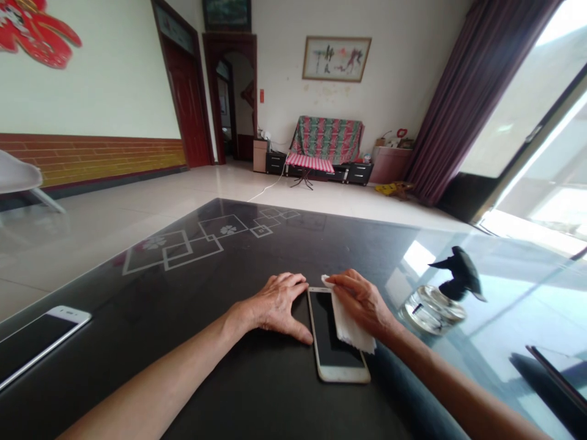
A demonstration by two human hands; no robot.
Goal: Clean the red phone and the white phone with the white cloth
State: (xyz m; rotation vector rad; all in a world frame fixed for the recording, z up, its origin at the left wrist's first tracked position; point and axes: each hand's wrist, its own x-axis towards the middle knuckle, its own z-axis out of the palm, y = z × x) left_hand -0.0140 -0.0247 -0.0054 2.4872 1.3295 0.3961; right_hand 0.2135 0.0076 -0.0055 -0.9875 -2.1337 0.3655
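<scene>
A white-framed smartphone (pixel 326 333) with a dark screen lies face up on the black glossy table (pixel 257 391). My left hand (pixel 282 305) rests at its left edge, thumb and fingers spread apart, fingertips by the top left corner and thumb against the side. Over the right part of the screen, my right hand (pixel 360 299) grips a white tissue (pixel 351 327) that hangs down across the phone's right edge. The tissue and hand hide the phone's upper right corner.
A clear spray bottle (pixel 433 308) with a black trigger head stands to the right. Another white phone (pixel 50 333) lies at the table's left edge. A dark thin object (pixel 557 373) is at far right. Beyond are a pink-striped stool (pixel 309 162) and a white chair (pixel 18 174).
</scene>
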